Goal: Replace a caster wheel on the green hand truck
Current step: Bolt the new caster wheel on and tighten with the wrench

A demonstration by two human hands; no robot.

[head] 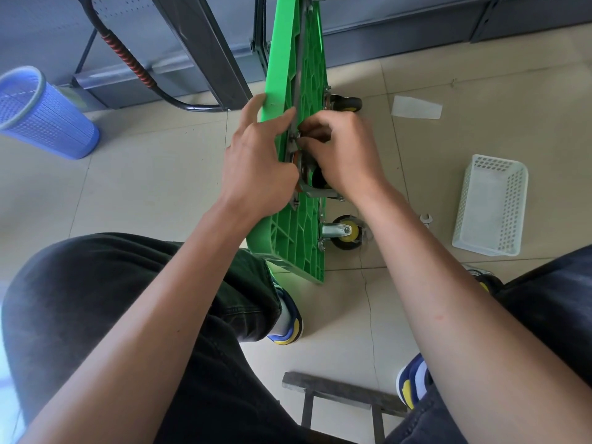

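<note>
Three caster wheels [344, 230] show on the green hand truck [298, 59]; left hand [259, 168] grips its edge, right hand [341, 155] pinches hidden hardware.

three caster wheels [347, 233], two baskets [490, 205], one wrench [425, 219].

A shop floor: pale tiles [160, 174] and grey metal shelving [198, 43].

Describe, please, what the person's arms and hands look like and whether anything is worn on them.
Both arms are bare from the frame's edge down to the fingers: no sleeves, gloves, watch or rings show on the left hand or the right hand. The right forearm bears a faint reddish mark. Dark trousers cover the legs below.
</note>
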